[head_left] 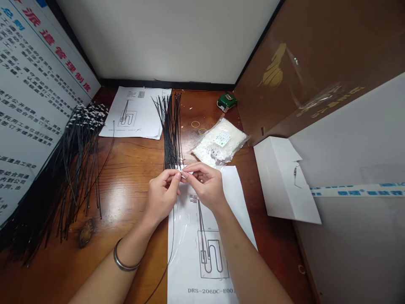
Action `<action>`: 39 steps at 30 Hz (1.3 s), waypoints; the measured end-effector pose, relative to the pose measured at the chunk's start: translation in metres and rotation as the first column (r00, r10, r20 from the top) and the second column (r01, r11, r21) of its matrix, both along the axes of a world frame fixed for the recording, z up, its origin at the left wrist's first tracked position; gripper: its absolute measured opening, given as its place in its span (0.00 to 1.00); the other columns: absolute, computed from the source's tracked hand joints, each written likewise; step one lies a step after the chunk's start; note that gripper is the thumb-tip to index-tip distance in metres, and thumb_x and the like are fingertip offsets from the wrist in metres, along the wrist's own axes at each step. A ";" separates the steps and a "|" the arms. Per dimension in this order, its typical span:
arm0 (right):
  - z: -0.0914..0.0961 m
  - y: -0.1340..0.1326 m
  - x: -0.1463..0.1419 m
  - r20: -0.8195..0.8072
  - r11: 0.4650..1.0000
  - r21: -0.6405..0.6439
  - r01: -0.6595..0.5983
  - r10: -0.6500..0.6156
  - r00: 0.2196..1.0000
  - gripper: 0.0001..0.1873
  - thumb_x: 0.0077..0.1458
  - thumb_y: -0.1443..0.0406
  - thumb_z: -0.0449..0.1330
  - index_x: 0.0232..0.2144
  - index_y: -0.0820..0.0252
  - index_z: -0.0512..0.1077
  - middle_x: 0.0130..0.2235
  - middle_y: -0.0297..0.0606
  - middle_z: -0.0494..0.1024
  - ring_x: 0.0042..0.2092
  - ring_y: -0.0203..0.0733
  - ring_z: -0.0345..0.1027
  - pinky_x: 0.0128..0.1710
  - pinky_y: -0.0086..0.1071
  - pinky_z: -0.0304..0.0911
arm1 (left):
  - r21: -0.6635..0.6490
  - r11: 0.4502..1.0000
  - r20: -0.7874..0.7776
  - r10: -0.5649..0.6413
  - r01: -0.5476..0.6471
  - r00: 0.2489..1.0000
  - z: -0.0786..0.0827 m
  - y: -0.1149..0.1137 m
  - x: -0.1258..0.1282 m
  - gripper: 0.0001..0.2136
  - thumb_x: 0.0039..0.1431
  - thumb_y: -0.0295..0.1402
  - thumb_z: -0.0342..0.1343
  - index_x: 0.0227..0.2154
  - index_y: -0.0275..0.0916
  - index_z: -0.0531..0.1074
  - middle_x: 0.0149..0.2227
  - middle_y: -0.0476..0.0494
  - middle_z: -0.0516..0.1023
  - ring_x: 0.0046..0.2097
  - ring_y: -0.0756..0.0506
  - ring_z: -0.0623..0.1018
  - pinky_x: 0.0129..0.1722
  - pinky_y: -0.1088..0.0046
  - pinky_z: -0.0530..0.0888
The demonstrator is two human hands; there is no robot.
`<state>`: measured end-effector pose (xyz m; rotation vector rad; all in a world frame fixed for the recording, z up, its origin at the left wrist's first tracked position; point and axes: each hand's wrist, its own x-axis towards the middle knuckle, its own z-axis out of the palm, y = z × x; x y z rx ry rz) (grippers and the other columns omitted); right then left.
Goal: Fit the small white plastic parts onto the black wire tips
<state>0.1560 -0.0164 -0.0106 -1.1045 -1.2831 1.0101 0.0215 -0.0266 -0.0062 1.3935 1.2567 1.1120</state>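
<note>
My left hand [163, 192] and my right hand [205, 185] meet fingertip to fingertip above the top of a printed drawing sheet [234, 211]. Both are pinched on the end of a thin black wire [172, 236] that hangs down toward me. A tiny white piece [183, 175] shows between the fingertips. A bundle of black wires [171, 131] lies straight ahead just beyond my hands. A clear bag of small white parts [220, 143] rests to the right of that bundle.
A large heap of black wires with white tips [71, 169] leans at the left against a board of printed text [28, 105]. A second drawing sheet [136, 112], a green tape measure [227, 101], rubber bands [195, 124], a white folded box [283, 181] and a brown carton [316, 63] surround the wooden table [126, 177].
</note>
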 end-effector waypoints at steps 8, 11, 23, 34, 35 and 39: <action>0.003 0.001 -0.001 -0.059 0.999 -0.022 0.029 -0.030 0.998 0.02 0.49 0.67 0.63 0.26 0.59 0.73 0.31 0.37 0.76 0.28 0.36 0.69 0.26 0.31 0.66 | -0.078 0.997 0.101 0.018 -0.010 0.995 -0.002 0.001 0.002 0.09 0.58 0.38 0.56 0.36 0.38 0.69 0.25 0.49 0.77 0.23 0.51 0.74 0.20 0.78 0.70; 0.003 0.001 -0.001 -0.051 0.999 -0.028 0.045 -0.046 0.998 0.01 0.49 0.68 0.62 0.26 0.59 0.73 0.31 0.37 0.76 0.28 0.36 0.69 0.26 0.31 0.65 | -0.092 0.996 0.130 0.013 -0.001 0.991 0.000 0.001 0.003 0.08 0.58 0.38 0.57 0.34 0.38 0.70 0.25 0.48 0.77 0.24 0.50 0.75 0.23 0.77 0.72; 0.001 0.000 0.000 0.027 1.000 -0.023 -0.004 0.005 1.000 0.02 0.50 0.67 0.61 0.26 0.59 0.72 0.31 0.37 0.76 0.27 0.35 0.68 0.26 0.32 0.66 | -0.073 0.997 0.157 0.030 -0.019 0.987 0.001 0.000 0.003 0.06 0.59 0.35 0.56 0.32 0.36 0.72 0.25 0.48 0.76 0.26 0.51 0.76 0.29 0.76 0.74; -0.002 0.000 -0.001 0.055 1.000 0.018 -0.022 0.021 0.998 0.03 0.50 0.68 0.61 0.25 0.59 0.72 0.31 0.39 0.76 0.30 0.38 0.70 0.26 0.32 0.65 | -0.078 0.997 0.175 0.037 -0.023 0.984 -0.003 -0.001 0.002 0.07 0.58 0.35 0.56 0.31 0.36 0.71 0.27 0.46 0.77 0.29 0.48 0.77 0.31 0.74 0.76; -0.002 0.000 -0.001 0.060 0.999 0.027 -0.021 0.019 0.998 0.03 0.50 0.68 0.61 0.25 0.59 0.72 0.31 0.39 0.76 0.30 0.38 0.70 0.26 0.32 0.65 | -0.078 0.997 0.178 0.039 -0.026 0.983 -0.003 -0.001 0.002 0.07 0.58 0.35 0.56 0.31 0.36 0.71 0.27 0.46 0.77 0.29 0.49 0.77 0.31 0.74 0.76; -0.002 0.000 -0.002 0.093 0.999 0.042 -0.008 0.004 0.996 0.03 0.51 0.68 0.61 0.25 0.58 0.72 0.31 0.39 0.76 0.30 0.38 0.70 0.24 0.31 0.63 | -0.089 0.995 0.185 0.063 -0.047 0.981 -0.003 0.000 0.003 0.08 0.57 0.36 0.57 0.31 0.36 0.72 0.28 0.45 0.78 0.28 0.49 0.78 0.31 0.74 0.76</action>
